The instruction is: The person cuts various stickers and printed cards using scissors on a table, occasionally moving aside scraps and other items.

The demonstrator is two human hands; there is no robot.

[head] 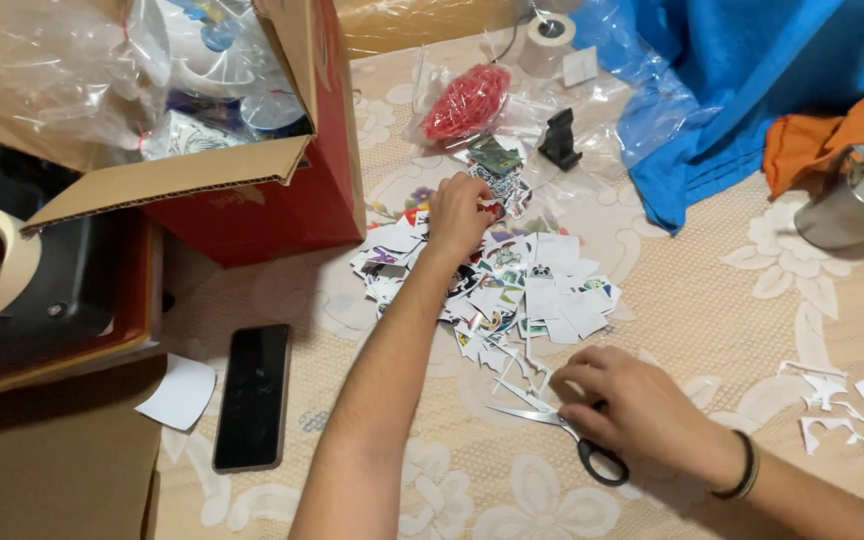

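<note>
My left hand (459, 212) reaches forward over a heap of small cut-out paper stickers (512, 285) and pinches one at the heap's far edge, near a small stack of printed stickers (501, 175). My right hand (632, 405) rests on the cloth-covered table close to me, its fingers on the black handles of a pair of scissors (562, 432) lying flat with the blades pointing left. A dark band circles that wrist. Thin white paper trimmings lie between the scissors and the heap.
An open red cardboard box (252, 190) with plastic wrap stands at the left. A black phone (252, 395) lies face up beside a white card (180, 392). Red bands in a bag (467, 100), a tape roll (549, 42), blue cloth (752, 90), a metal cup (852, 205) and paper scraps (862, 410) surround the area.
</note>
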